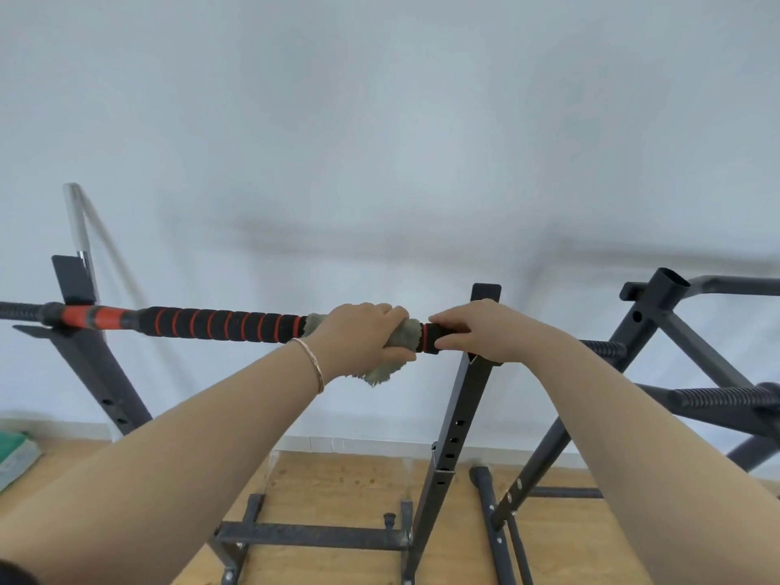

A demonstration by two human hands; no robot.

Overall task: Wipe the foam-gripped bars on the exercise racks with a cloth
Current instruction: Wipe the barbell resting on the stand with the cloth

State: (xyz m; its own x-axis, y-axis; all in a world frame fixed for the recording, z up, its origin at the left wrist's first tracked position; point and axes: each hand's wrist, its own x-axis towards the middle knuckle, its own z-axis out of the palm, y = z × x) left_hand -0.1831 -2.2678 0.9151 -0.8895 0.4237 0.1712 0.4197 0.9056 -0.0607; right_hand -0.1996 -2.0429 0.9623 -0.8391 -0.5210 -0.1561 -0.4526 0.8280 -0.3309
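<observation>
**Wipe direction: along the bar, away from the post**

The bar (97, 316) lies level, with its long axis running side to side across the post (468, 399) that carries it. The left hand (363, 335) has its grip clamped on the cloth (392, 361), which wraps the bar just beside the post. The right hand (477, 331) has its grip clamped on the bar at the post and appears to steady it. The long foam sleeve (219, 325) extends from the cloth away from the post. The next stroke probably slides the cloth along this axis, away from the post. The left hand is nearer.
</observation>
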